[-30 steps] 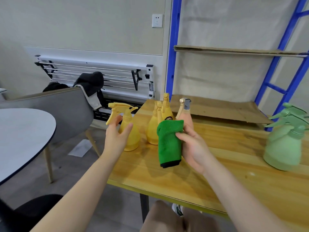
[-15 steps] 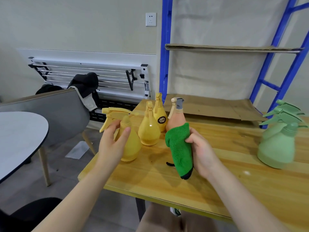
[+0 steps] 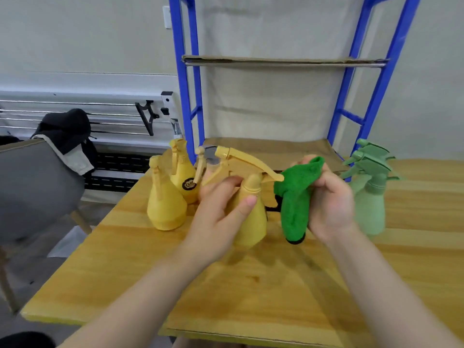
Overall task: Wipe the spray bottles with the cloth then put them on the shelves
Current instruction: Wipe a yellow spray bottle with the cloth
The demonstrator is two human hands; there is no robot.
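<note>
left hand (image 3: 218, 217): wrapped round the yellow spray bottle (image 3: 251, 209), lifted above the surface (image 3: 251, 285)
right hand (image 3: 329, 204): clutching the green cloth (image 3: 296, 197) just beside the bottle's nozzle

Yellow spray bottle (image 3: 252, 217): smooth matt plastic. Green cloth (image 3: 296, 197): fuzzy, fleecy pile, black edging. Table (image 3: 251, 285): varnished wood, visible grain, slight sheen. Shelf frame (image 3: 187, 96): glossy blue painted metal; shelves (image 3: 276, 60) lined with dull brown cardboard. Pale green bottles (image 3: 369, 197): matt plastic.

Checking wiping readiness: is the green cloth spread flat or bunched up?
Bunched: the green cloth hangs in a folded wad from the right hand, beside the yellow spray bottle.
</note>
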